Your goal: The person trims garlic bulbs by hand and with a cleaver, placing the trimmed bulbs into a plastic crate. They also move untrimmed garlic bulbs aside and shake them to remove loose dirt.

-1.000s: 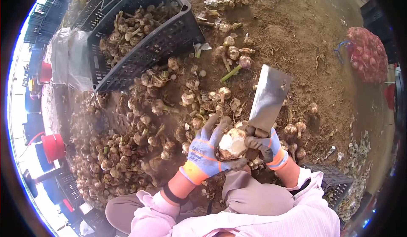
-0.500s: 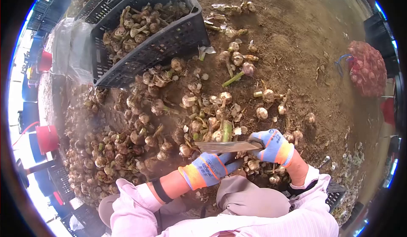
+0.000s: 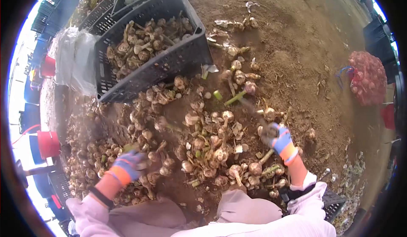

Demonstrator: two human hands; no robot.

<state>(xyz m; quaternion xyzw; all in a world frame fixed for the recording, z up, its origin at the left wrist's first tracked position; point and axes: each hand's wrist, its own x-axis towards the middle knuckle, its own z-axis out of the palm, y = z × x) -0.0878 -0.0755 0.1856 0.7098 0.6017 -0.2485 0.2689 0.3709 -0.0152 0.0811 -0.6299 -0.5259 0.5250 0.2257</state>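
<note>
My left hand (image 3: 128,166), in a blue and orange glove, is over the garlic pile (image 3: 101,156) at the left. Motion smears its fingers, so whether it holds a bulb is unclear. On the right, my gloved right hand (image 3: 280,141) is closed round the dark handle of a knife, whose blurred blade (image 3: 251,107) points up and left. Garlic bulbs with cut stems (image 3: 220,154) lie on the soil between the hands. A bulb with a long green stem (image 3: 250,88) and a short green stem piece (image 3: 217,95) lie farther forward.
A black crate (image 3: 169,57) of garlic stands at the upper left beside clear plastic (image 3: 76,61). Red buckets (image 3: 48,144) are at the far left. A red net sack (image 3: 368,78) stands at the right; dry peelings (image 3: 354,190) lie at the lower right.
My hands have moved apart: the left swung left to the pile, the right shifted slightly right with the knife, whose blade now points forward. A cut green stem piece now lies near the crate.
</note>
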